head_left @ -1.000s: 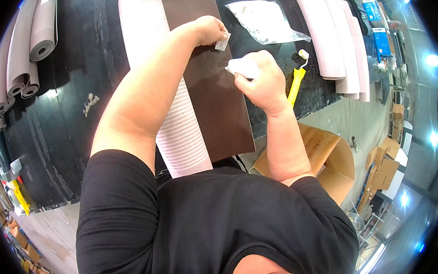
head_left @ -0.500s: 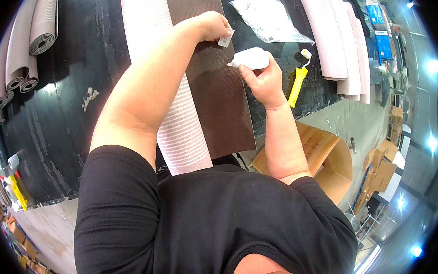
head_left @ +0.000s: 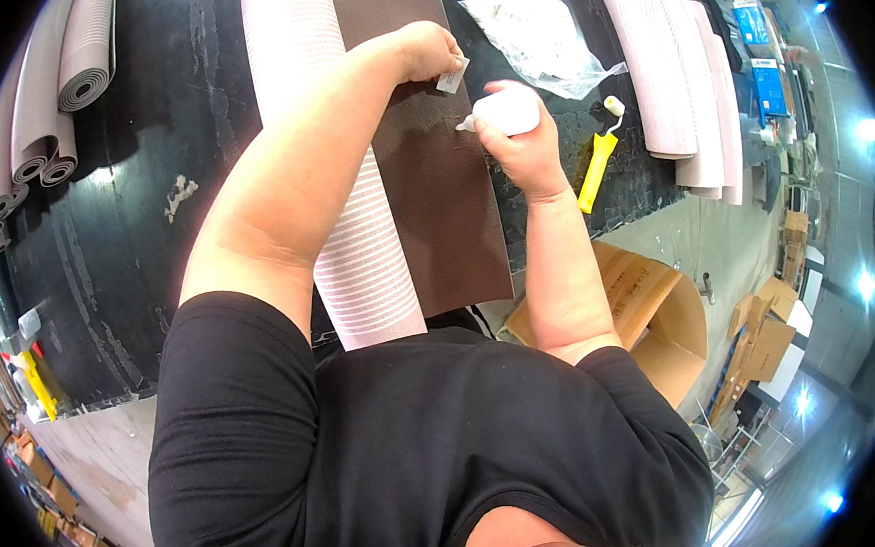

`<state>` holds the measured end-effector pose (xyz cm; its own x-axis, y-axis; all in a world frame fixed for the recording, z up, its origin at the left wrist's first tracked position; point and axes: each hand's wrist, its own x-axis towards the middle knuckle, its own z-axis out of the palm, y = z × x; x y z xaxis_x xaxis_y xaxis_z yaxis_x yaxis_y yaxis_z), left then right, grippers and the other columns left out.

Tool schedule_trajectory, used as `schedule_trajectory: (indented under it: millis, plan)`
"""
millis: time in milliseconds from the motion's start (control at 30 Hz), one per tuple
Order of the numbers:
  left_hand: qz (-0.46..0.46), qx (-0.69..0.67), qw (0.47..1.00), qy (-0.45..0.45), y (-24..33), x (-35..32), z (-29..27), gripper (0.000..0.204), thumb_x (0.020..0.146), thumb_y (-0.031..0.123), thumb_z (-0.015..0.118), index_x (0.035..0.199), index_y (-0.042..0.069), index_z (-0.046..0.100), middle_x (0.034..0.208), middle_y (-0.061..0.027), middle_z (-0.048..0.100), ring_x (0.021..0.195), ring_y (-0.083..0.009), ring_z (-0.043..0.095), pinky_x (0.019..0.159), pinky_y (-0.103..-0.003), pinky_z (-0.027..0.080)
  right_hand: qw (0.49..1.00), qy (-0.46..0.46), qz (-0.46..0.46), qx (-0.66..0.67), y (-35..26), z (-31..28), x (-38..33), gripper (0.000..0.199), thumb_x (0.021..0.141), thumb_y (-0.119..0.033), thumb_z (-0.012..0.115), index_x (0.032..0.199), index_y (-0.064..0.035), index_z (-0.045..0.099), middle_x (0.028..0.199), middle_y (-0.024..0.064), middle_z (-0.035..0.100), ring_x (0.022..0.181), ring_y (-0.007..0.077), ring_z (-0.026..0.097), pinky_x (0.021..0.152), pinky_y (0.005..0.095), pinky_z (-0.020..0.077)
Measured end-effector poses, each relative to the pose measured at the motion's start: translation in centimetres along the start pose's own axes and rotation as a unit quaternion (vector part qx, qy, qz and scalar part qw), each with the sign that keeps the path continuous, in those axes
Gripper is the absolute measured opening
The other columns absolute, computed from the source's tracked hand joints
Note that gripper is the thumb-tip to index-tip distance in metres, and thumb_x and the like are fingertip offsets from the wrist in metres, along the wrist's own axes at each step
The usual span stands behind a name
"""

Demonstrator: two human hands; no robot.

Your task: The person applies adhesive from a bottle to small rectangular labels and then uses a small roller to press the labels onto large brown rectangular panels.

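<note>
A dark brown textured sheet [head_left: 442,183] lies flat on the black work table [head_left: 154,221], beside a pink ribbed mat [head_left: 356,248]. My left hand [head_left: 429,51] rests over the sheet's far part and pinches a small pale tag [head_left: 452,75]. My right hand [head_left: 522,143] grips a white squeeze bottle [head_left: 504,112], its nozzle pointing left toward the sheet, just below the tag.
A clear plastic bag [head_left: 541,36] and a yellow-handled roller [head_left: 599,153] lie right of the sheet. Rolled pale mats lie at far left [head_left: 60,86] and far right [head_left: 660,69]. An open cardboard box [head_left: 650,311] stands on the floor by the table edge.
My right hand turned the white bottle so its nozzle points left at the sheet and moved it closer to the tag. My left hand stayed put.
</note>
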<state>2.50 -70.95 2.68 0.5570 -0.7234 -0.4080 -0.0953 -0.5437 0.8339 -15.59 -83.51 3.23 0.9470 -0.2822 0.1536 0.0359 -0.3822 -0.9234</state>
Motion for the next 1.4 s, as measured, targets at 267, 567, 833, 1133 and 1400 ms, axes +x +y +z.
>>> schedule_trajectory:
  millis: [267, 567, 833, 1133, 1400]
  plan:
    - [-0.008, 0.02, 1.0, -0.004, -0.2, 0.0, -0.2, 0.018, 0.088, 0.019, 0.067, 0.1, 0.007, 0.072, 0.076, -0.0034, 0.065, 0.065, -0.0124, 0.057, 0.061, -0.029, 0.048, 0.993, -0.005, 0.078, 0.084, -1.4, -1.6, -0.7, 0.031, 0.084, -0.013, 0.077, 0.109, 0.0005, 0.064, 0.096, 0.0041, 0.068, 0.086, 0.0107, 0.063, 0.079, 0.0255, 0.0507]
    - [-0.006, 0.014, 1.0, -0.008, 0.1, 0.1, -0.2, 0.018, 0.087, 0.019, 0.067, 0.1, 0.007, 0.072, 0.077, -0.0037, 0.065, 0.066, -0.0131, 0.057, 0.063, -0.03, 0.048, 0.997, 0.012, 0.025, 0.076, -0.2, 0.0, -1.1, 0.027, 0.082, -0.012, 0.077, 0.103, 0.0, 0.065, 0.094, 0.0052, 0.069, 0.086, 0.0121, 0.064, 0.079, 0.0268, 0.0514]
    - [-0.005, -0.01, 1.0, -0.01, -0.4, 0.4, -0.1, 0.018, 0.087, 0.018, 0.067, 0.1, 0.006, 0.072, 0.078, -0.0035, 0.066, 0.067, -0.013, 0.058, 0.065, -0.029, 0.048, 1.0, 0.021, -0.009, -0.013, 0.3, 0.3, -1.2, 0.024, 0.08, -0.013, 0.077, 0.099, -0.0025, 0.066, 0.092, 0.0086, 0.07, 0.084, 0.0193, 0.067, 0.077, 0.0303, 0.0524]
    - [-0.001, 0.015, 1.0, -0.003, -0.2, 0.2, -0.1, 0.019, 0.087, 0.019, 0.067, 0.1, 0.006, 0.072, 0.079, -0.0033, 0.066, 0.068, -0.0126, 0.058, 0.065, -0.029, 0.049, 0.999, 0.032, -0.013, -0.024, 0.3, 0.2, -1.9, 0.022, 0.079, -0.015, 0.076, 0.095, -0.0029, 0.067, 0.089, 0.0095, 0.07, 0.081, 0.0211, 0.068, 0.075, 0.0314, 0.0526]
    - [-0.015, -0.004, 1.0, -0.006, 0.2, -0.1, 0.0, 0.019, 0.088, 0.019, 0.067, 0.1, 0.006, 0.072, 0.079, -0.0025, 0.066, 0.068, -0.0117, 0.057, 0.065, -0.029, 0.048, 0.997, 0.049, 0.03, 0.05, 0.3, -0.6, -2.7, 0.019, 0.083, -0.009, 0.072, 0.099, -0.0027, 0.065, 0.091, 0.0086, 0.07, 0.077, 0.0215, 0.066, 0.071, 0.0306, 0.0521]
